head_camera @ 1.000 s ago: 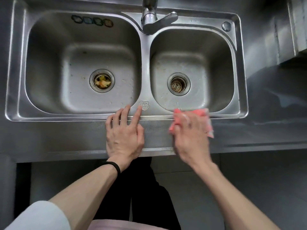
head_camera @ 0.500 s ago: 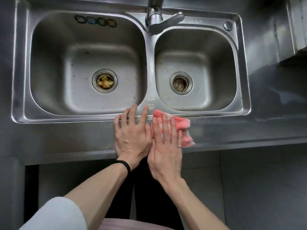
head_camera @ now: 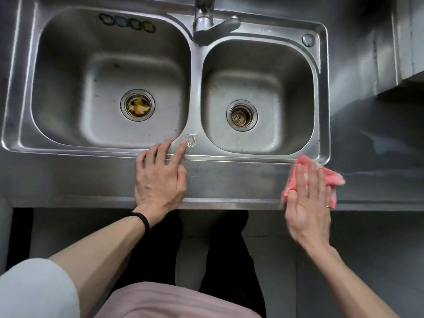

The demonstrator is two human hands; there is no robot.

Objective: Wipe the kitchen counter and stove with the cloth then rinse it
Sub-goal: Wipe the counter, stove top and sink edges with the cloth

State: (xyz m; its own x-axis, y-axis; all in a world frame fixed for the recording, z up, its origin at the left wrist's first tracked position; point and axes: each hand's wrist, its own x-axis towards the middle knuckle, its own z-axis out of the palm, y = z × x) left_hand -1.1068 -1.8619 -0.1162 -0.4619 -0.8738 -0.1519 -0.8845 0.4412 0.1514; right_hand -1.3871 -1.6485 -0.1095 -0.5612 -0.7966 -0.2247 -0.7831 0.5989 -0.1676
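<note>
A pink cloth (head_camera: 332,177) lies on the steel counter strip (head_camera: 236,182) in front of the double sink, near the sink's front right corner. My right hand (head_camera: 307,203) presses flat on the cloth with straight fingers and covers most of it. My left hand (head_camera: 160,180) rests flat on the counter strip at the middle, its fingertips touching the sink rim (head_camera: 91,152) below the divider between the basins. No stove is in view.
The left basin's drain (head_camera: 137,105) holds food scraps; the right basin's drain (head_camera: 241,115) has a strainer. A tap (head_camera: 206,21) stands at the back between the basins. Dark wet counter (head_camera: 378,143) extends right. The counter's front edge runs just under my hands.
My right hand has slid the cloth to the right along the counter strip, from beside my left hand to the sink's front right corner. My left hand has stayed in place.
</note>
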